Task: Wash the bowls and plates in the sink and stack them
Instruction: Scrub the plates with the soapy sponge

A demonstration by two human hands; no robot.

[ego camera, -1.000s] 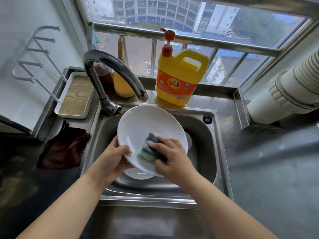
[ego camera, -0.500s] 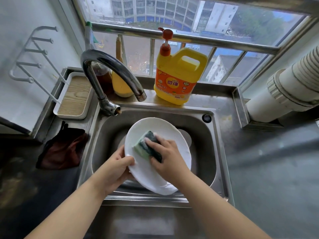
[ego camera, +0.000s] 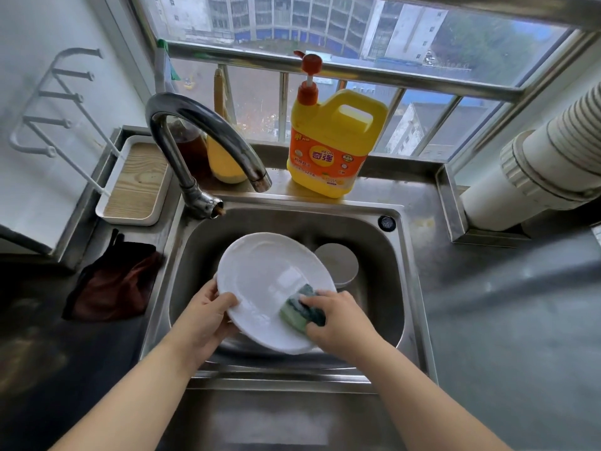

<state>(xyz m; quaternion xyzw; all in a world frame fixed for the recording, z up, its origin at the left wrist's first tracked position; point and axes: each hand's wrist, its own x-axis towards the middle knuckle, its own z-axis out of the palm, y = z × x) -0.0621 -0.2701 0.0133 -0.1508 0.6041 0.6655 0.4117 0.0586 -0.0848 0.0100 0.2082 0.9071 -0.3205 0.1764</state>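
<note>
Left hand (ego camera: pixel 208 315) is gripping the white plate (ego camera: pixel 260 275) by its near-left rim, thumb curled over the edge, tilting it above the sink (ego camera: pixel 406 288). Right hand (ego camera: pixel 338 320) is clutching a green sponge (ego camera: pixel 300 307), pressing it against the plate's lower right. Another dish (ego camera: pixel 340 263) is lying behind. Best scrubbing: firm circular passes, steady rim grip, since wet plates slip.

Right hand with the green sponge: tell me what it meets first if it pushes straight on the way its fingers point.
The right hand points up-left, so it would sweep the green sponge across the white round plate, probably toward the left hand; depth is unclear.
</note>
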